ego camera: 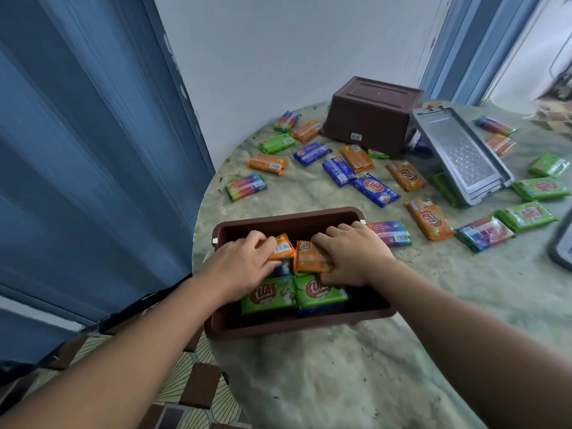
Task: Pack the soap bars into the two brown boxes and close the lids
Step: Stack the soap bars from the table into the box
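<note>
An open brown box (309,325) sits near the table's left edge, with both hands reaching into it. My left hand (244,263) grips an orange soap bar (282,249). Beside it, my right hand (353,252) presses on a second orange soap bar (309,257). Two green soap bars (295,294) lie side by side at the box's near end, with blue bars partly hidden under them. A second brown box (371,114) stands upside down at the back of the table. Several loose soap bars (374,188) in orange, blue, green and rainbow wrappers lie scattered around it.
A grey lid (461,153) leans tilted to the right of the overturned box, resting on green bars. A dark object (561,243) cuts in at the right edge. The round table (356,366) ends close on the left, next to blue curtains (77,150).
</note>
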